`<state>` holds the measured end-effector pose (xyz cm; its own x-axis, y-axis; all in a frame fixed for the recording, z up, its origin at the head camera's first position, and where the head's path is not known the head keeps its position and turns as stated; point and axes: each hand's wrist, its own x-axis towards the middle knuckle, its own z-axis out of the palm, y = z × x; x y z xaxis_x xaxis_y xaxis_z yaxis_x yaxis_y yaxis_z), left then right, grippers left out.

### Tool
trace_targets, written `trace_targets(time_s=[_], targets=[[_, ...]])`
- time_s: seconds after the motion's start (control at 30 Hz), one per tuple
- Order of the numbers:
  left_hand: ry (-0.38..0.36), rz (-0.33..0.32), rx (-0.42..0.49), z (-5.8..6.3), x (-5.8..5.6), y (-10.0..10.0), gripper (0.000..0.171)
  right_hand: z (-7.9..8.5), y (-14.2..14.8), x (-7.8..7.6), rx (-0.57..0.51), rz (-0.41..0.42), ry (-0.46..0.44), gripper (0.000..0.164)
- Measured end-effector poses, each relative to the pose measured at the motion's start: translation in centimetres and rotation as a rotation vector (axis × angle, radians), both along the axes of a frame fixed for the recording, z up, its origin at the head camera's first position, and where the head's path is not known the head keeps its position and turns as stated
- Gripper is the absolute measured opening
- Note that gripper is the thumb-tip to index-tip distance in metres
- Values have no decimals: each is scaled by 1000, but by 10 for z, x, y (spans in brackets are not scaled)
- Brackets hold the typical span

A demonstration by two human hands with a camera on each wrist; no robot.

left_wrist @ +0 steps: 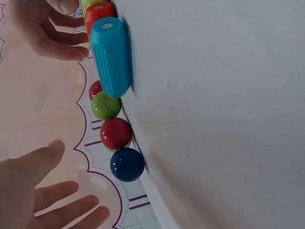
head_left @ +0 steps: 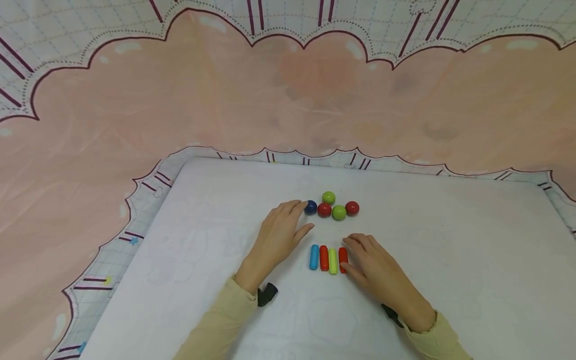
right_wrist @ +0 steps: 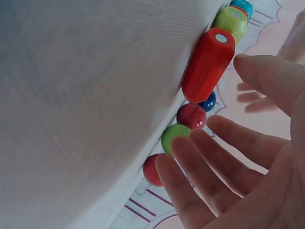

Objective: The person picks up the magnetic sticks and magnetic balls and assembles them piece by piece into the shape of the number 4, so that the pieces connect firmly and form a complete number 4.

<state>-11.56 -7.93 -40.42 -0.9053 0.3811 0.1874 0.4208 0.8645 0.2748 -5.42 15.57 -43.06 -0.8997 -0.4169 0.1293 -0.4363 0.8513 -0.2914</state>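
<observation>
Several glossy balls sit together on the white tabletop (head_left: 202, 240): a dark blue ball (head_left: 311, 208), a red ball (head_left: 324, 209), a green ball (head_left: 339, 213), another red ball (head_left: 352, 208), and a second green ball (head_left: 328, 197) behind them. Nearer lies a row of short ridged sticks: a blue stick (head_left: 314, 257), a red stick (head_left: 324, 258), a yellow-green stick (head_left: 333, 261) and a second red stick (right_wrist: 208, 67). My left hand (head_left: 280, 227), fingers extended, hovers left of the blue ball, apart from it in the left wrist view. My right hand (head_left: 375, 267), fingers spread, is beside the right-hand red stick, holding nothing.
Beyond the tabletop's white cover, a peach patterned cloth (head_left: 252, 110) with a scalloped border fills the background. A dark wrist strap piece (head_left: 268, 294) shows at my left wrist, another (head_left: 392, 315) at my right.
</observation>
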Motion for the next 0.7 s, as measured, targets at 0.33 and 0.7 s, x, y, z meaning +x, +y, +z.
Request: trace_targets(time_s=[0.33, 0.7], targets=[[-12, 2, 3, -4, -10, 3, 54, -2, -3, -1, -20, 8, -26, 51], [-72, 27, 0, -7, -20, 9, 54, -1, -2, -1, -18, 5, -31, 49]])
